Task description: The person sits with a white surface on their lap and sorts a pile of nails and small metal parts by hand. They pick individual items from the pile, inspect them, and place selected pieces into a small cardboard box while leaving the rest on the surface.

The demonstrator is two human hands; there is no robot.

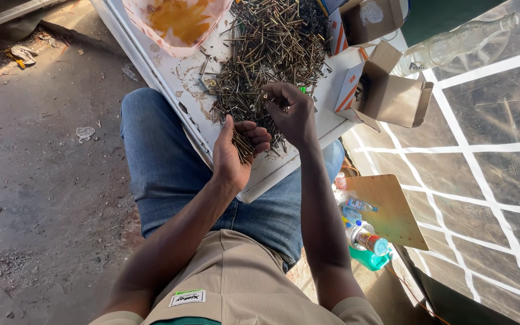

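Note:
A large heap of brass-coloured screws (272,48) lies on a white board (182,90) that rests across my lap. My left hand (236,153) is cupped around a bundle of screws (243,143), all lying the same way. My right hand (293,114) reaches into the near edge of the heap, fingertips pinched on a single screw. The two hands are close together, just above the board's near edge.
An open cardboard box (386,93) sits at the board's right, another box (365,21) behind it. A plastic tub (176,24) stands at the far end. A glass bottle (458,42) lies to the right. Small bottles (365,238) and a wooden board (392,207) lie on the ground.

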